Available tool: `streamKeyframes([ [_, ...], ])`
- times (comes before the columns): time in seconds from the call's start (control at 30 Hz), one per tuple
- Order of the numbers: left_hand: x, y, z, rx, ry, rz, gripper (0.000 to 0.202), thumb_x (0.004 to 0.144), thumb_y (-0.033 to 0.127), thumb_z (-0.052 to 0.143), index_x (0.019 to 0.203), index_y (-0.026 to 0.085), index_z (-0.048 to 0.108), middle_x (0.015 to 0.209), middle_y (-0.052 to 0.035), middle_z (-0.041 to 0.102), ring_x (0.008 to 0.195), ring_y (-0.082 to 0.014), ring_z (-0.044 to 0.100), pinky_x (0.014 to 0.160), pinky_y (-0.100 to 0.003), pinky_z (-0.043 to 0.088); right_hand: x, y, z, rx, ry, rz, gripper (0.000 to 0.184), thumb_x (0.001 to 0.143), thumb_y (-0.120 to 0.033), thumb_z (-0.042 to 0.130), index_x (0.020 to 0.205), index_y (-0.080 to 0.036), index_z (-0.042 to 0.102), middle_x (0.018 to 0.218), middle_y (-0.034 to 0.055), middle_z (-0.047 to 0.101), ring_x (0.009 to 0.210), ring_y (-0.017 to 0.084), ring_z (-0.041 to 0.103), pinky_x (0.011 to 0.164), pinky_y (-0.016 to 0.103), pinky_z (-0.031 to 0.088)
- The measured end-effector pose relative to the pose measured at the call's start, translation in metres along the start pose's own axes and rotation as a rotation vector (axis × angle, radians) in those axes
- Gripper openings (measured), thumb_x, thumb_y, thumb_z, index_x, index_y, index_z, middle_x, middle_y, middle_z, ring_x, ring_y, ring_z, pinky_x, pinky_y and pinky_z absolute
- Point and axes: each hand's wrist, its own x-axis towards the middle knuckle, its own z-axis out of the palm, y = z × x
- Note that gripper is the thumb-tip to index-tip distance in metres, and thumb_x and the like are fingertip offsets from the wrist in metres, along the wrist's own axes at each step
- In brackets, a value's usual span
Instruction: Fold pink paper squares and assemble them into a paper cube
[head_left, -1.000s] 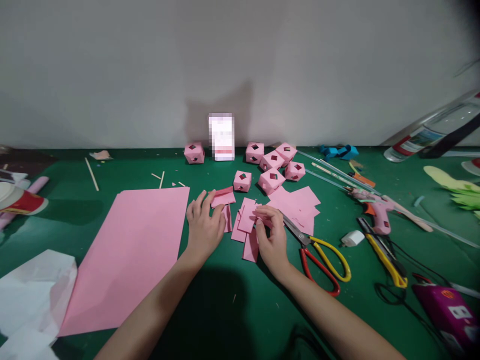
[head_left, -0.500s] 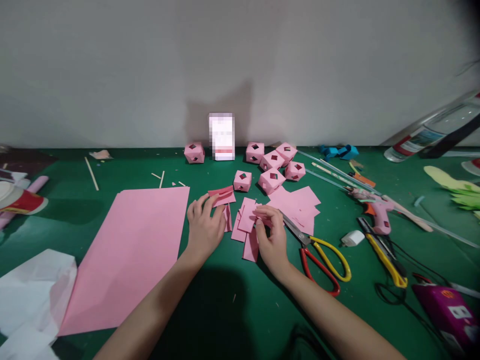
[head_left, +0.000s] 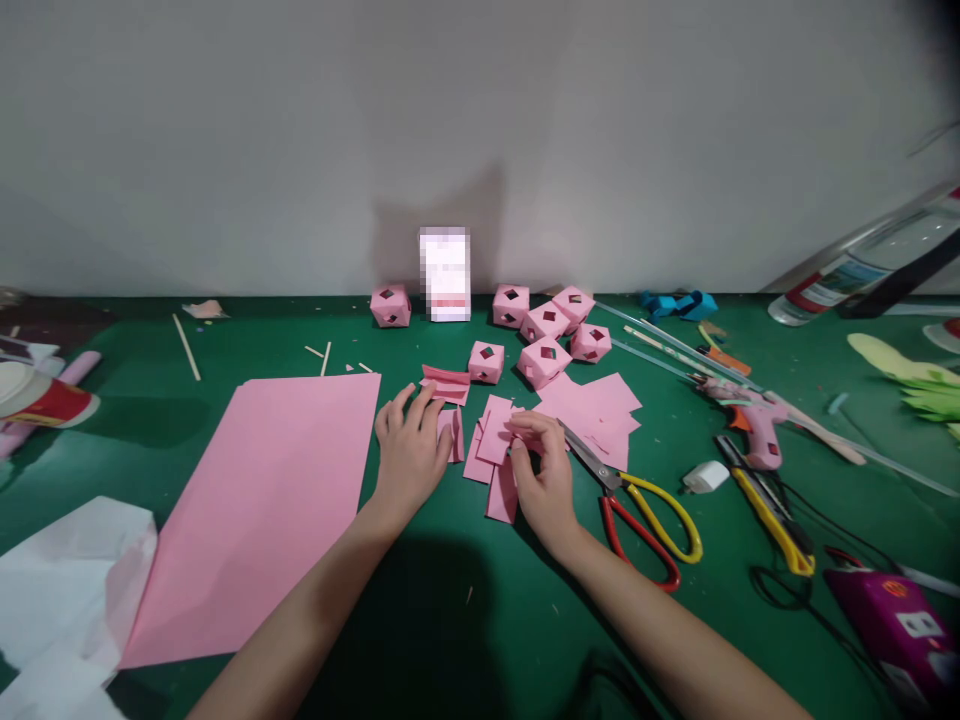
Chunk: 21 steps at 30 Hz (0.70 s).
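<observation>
My left hand (head_left: 411, 440) rests palm down with its fingers spread. Its fingertips lie at a folded pink paper piece (head_left: 448, 384), and its thumb is beside another folded piece (head_left: 457, 436). To the right, my right hand (head_left: 549, 480) has bent fingers, with thumb and fingertips close together at the edge of a small pile of pink paper pieces (head_left: 494, 432). A pink piece seems to be between them, partly hidden by the fingers. Scissors (head_left: 606, 474) with red and yellow handles lie against that hand's right side. More flat pink paper (head_left: 592, 405) lies behind it.
Several pink paper cubes (head_left: 543, 361) stand along the back, near a lit, blurred screen (head_left: 448, 275). A large pink sheet (head_left: 277, 480) covers the left. A glue gun (head_left: 761, 425), a yellow cutter (head_left: 776, 520), a white plug (head_left: 706, 477) and a bottle (head_left: 840, 275) are at right.
My left hand's fingers have shifted slightly off the folded pieces, so more of both shows. The right hand looks the same.
</observation>
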Motion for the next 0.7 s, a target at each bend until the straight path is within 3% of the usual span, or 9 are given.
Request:
streamKeyframes([
  [0.2,0.000,0.000,0.003,-0.005,-0.010,-0.010,0.046,0.093,0.028,0.049,0.136,0.013,0.053,0.136,-0.0173,0.058,0.129,-0.0365,0.045,0.104,-0.055,0.031,0.000,0.000,0.000,-0.004,-0.011,-0.003,0.022,0.093,-0.016,0.048,0.110,-0.022,0.058,0.113,0.0085,0.058,0.110,0.024,0.057,0.093,0.047,0.052],
  [0.3,0.001,-0.001,0.001,-0.047,0.049,0.005,0.043,0.093,0.026,0.050,0.134,0.013,0.055,0.133,-0.0166,0.060,0.127,-0.0351,0.047,0.105,-0.053,0.031,0.001,0.000,0.000,-0.011,-0.008,-0.010,0.021,0.093,-0.015,0.047,0.110,-0.022,0.058,0.112,0.0085,0.058,0.110,0.024,0.056,0.093,0.047,0.051],
  [0.43,0.001,-0.001,-0.007,-0.231,0.212,-0.009,0.030,0.092,0.020,0.052,0.120,0.018,0.062,0.121,-0.0123,0.066,0.120,-0.0273,0.055,0.104,-0.046,0.039,0.000,0.000,0.000,0.009,-0.008,-0.002,0.020,0.094,-0.017,0.048,0.109,-0.023,0.059,0.112,0.0088,0.057,0.111,0.024,0.056,0.092,0.046,0.052],
  [0.53,0.000,0.005,-0.014,-0.410,0.322,-0.066,0.017,0.091,0.019,0.055,0.105,0.018,0.065,0.107,-0.0092,0.067,0.105,-0.0203,0.062,0.093,-0.037,0.049,0.000,-0.001,0.000,0.026,-0.018,-0.002,0.018,0.094,-0.021,0.049,0.109,-0.023,0.059,0.113,0.0089,0.057,0.110,0.024,0.057,0.091,0.045,0.053],
  [0.7,-0.005,0.024,-0.024,-0.543,0.371,-0.123,0.006,0.088,0.023,0.063,0.093,0.019,0.063,0.095,-0.0058,0.065,0.093,-0.0171,0.064,0.083,-0.032,0.054,-0.001,-0.007,-0.001,0.145,-0.136,0.006,0.022,0.095,-0.029,0.051,0.115,-0.023,0.056,0.111,0.0090,0.060,0.100,0.021,0.063,0.087,0.040,0.054],
])
